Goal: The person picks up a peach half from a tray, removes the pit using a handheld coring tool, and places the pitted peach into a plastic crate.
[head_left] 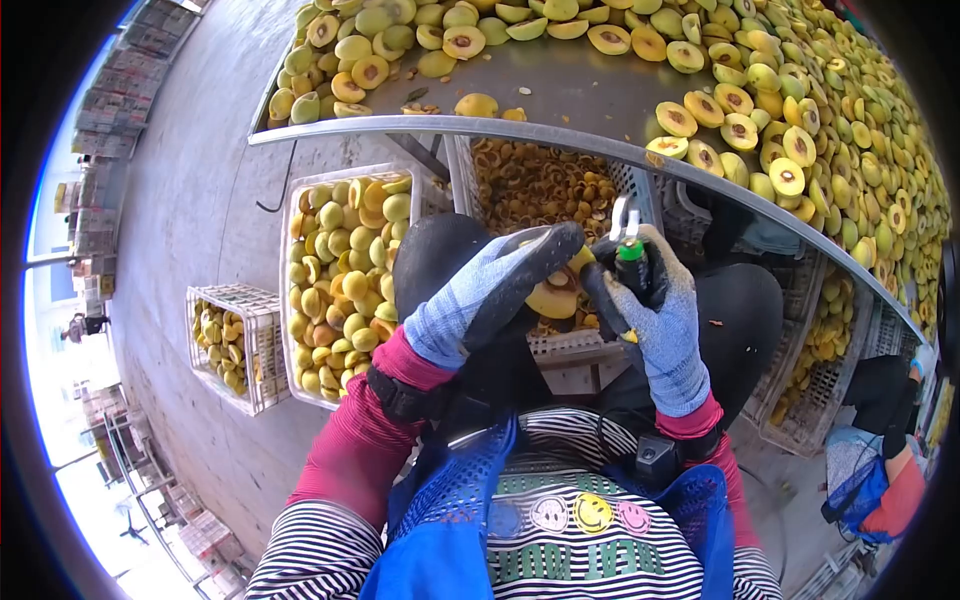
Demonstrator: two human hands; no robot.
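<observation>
My left hand (510, 283), in a blue and black glove, is closed on a halved yellow fruit (556, 294) with its cut face showing. Close beside it, my right hand (645, 295), gloved the same way, is wrapped round a small tool (629, 245) with a green and black handle and a curved metal end pointing up. The right fingertips are next to the fruit; whether they touch it is hard to tell. Both hands are above my lap, in front of a crate (462, 180) of brownish fruit pieces.
A metal table (560, 85) heaped with halved fruit lies ahead, its edge near my hands. Crates of fruit stand at left (289, 290), farther left (262, 345) and at right (800, 420). Part of another person (885, 400) shows at the right.
</observation>
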